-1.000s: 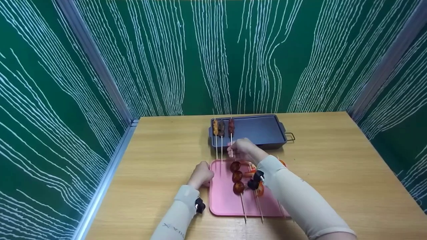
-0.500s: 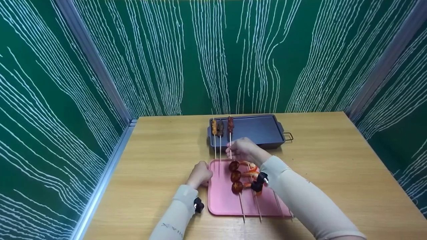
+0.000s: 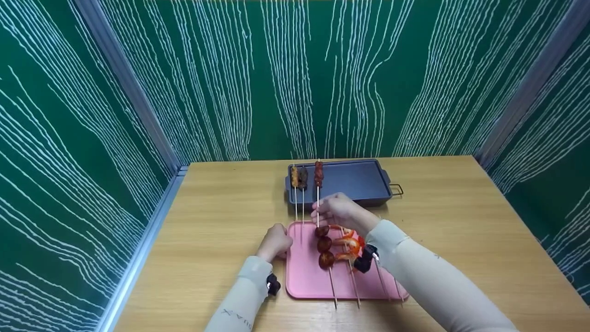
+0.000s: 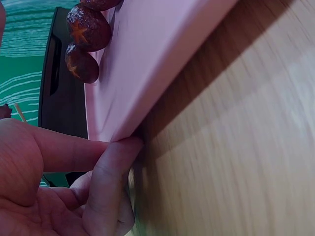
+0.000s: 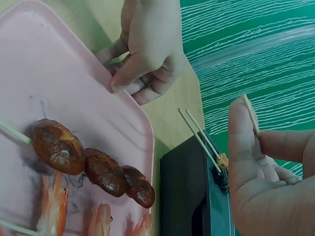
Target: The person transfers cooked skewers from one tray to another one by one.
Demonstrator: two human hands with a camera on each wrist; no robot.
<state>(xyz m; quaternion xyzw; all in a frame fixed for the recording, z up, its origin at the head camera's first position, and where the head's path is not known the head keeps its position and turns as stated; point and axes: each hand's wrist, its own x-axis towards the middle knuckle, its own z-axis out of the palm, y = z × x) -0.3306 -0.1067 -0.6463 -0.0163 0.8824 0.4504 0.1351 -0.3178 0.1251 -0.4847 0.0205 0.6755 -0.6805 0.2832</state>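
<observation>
My right hand pinches the thin wooden stick of a red meat skewer between thumb and forefinger. The meat overlaps the left part of the dark grill pan and its far rim in the head view. In the right wrist view only a short piece of stick shows between the fingertips. My left hand grips the left edge of the pink tray, thumb on the rim and fingers below. On that tray lie a skewer of scored mushrooms and shrimp skewers, partly hidden by my right forearm.
A yellowish skewer and a dark skewer lie side by side at the pan's left end, sticks jutting toward the tray. The pan's wire handle points right. Green patterned panels enclose the wooden table.
My right wrist has swung a little outward, uncovering more of the shrimp. The meat skewer's tip has shifted slightly toward the pan's far rim. My left hand keeps its hold on the tray.
</observation>
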